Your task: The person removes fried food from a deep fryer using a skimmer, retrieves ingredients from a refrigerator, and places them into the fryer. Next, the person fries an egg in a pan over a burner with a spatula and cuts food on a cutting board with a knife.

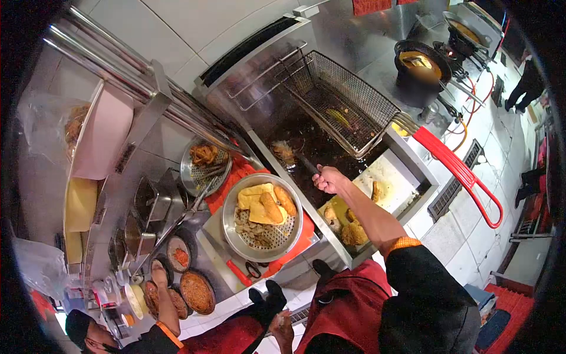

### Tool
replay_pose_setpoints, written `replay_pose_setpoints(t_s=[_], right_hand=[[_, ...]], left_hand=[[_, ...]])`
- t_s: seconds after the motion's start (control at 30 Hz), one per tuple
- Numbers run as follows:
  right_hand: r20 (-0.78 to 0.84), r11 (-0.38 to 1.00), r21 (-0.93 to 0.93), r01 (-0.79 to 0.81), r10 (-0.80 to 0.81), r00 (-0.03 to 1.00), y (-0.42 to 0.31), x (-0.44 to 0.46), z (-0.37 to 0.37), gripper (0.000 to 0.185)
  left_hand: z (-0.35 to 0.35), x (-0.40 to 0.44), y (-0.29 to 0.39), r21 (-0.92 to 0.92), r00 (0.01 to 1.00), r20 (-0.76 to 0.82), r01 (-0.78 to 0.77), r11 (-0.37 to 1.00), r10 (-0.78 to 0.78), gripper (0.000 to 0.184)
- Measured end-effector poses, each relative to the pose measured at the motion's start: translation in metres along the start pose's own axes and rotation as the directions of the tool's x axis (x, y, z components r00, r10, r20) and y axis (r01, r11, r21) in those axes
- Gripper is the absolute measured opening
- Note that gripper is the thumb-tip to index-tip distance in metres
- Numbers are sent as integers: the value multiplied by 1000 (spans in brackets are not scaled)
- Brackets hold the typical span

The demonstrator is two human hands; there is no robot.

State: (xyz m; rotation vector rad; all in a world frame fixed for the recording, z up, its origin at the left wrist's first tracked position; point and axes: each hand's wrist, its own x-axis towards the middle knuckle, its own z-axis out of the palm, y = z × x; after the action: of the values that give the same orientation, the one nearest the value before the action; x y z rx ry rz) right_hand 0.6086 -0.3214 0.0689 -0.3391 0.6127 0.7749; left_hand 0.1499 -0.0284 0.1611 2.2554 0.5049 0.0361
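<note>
My right hand [330,179] is closed around the dark handle of a utensil [308,164], which slants over the dark oil of the fryer [266,154]. Beyond its far end, a clump of pale brown food [283,153] lies in the oil. A wire fry basket [368,94] with a red handle rests over the fryer, holding a few green and reddish pieces. Low in the view hangs my left hand [282,330], small and blurred, its finger pose unclear. Fried pieces [354,233] lie on the pale tray [401,190] beside the fryer.
A perforated metal bowl [230,221] with yellow slabs and fried bits stands left of the fryer, near a smaller strainer [187,171]. At lower left, a co-worker's hand [159,275] is over bowls of food [197,292]. Pans [442,59] sit on burners at upper right.
</note>
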Motion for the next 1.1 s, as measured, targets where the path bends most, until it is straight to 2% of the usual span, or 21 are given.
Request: replay_pose_setpoints(t_s=[0.1, 0.13, 0.17, 0.23, 0.27, 0.37, 0.4, 0.43, 0.5, 0.53, 0.63, 0.7, 0.77, 0.83, 0.9, 0.93, 1.03, 1.07, 1.1], right_hand=[[0, 999, 22, 36, -36, 999, 11, -18, -6, 16], [13, 999, 45, 14, -15, 1000, 15, -31, -2, 24], [17, 999, 21, 24, -24, 1000, 19, -40, -2, 25], [24, 998, -26, 48, -48, 999, 24, -59, -3, 26], [33, 999, -17, 45, -44, 998, 27, -71, -4, 27], [-43, 992, -63, 111, -114, 993, 40, -118, -3, 23], [-33, 999, 16, 50, -50, 998, 43, -133, -7, 17], [-63, 997, -18, 76, -77, 995, 47, -149, -11, 15], [-122, 989, -84, 123, -132, 984, 62, -183, -18, 15], [-221, 975, -179, 133, -172, 960, 68, -207, -6, 20], [-213, 954, -261, 144, -203, 956, 77, -252, -23, 21], [-212, 938, -303, 167, -237, 948, 86, -274, -27, 19], [-172, 911, -355, 207, -282, 944, 92, -281, -29, 18], [-214, 934, -291, 209, -276, 937, 97, -276, -19, 15], [-220, 956, -214, 200, -247, 944, 96, -270, -20, 15], [-274, 916, -338, 215, -315, 909, 100, -267, -12, 16], [-232, 851, -465, 244, -383, 894, 102, -255, -9, 19], [-243, 867, -442, 232, -365, 899, 101, -253, -8, 21], [-255, 826, -516, 227, -402, 880, 102, -251, -6, 20]], left_hand=[[12, 1, -47, -152, 997, -6, 77, 985, -79, 21], [-2, 9, 9, -44, 996, 42, 83, 996, -81, 19], [-4, 13, 23, -95, 998, 30, 60, 994, -58, 19], [-4, 16, 33, -198, 1000, 7, 11, 980, -10, 17], [-6, 18, 24, -129, 993, 67, 108, 986, -100, 16], [-10, 30, 44, -162, 995, 88, 63, 985, -49, 15], [-10, 31, 40, -231, 995, 85, 64, 971, -45, 14], [-10, 36, 41, -228, 987, 119, 134, 964, -109, 14], [-14, 44, 44, -191, 990, 142, 21, 981, 6, 14], [-12, 46, 34, -264, 989, 147, 10, 965, 31, 15], [-18, 58, 28, -222, 968, 221, -64, 973, 114, 15], [-23, 62, 35, -248, 951, 297, -12, 969, 88, 16], [-25, 66, 37, -256, 941, 323, -9, 967, 95, 16], [-26, 68, 37, -249, 936, 323, -57, 967, 138, 17], [-26, 66, 35, -249, 946, 306, -30, 968, 108, 16], [-25, 65, 28, -260, 952, 286, -29, 965, 105, 16], [-25, 58, 33, -302, 966, 250, 21, 953, 58, 18], [-25, 54, 36, -320, 969, 244, 45, 946, 36, 19], [-24, 51, 36, -295, 971, 235, 25, 955, 47, 19]])
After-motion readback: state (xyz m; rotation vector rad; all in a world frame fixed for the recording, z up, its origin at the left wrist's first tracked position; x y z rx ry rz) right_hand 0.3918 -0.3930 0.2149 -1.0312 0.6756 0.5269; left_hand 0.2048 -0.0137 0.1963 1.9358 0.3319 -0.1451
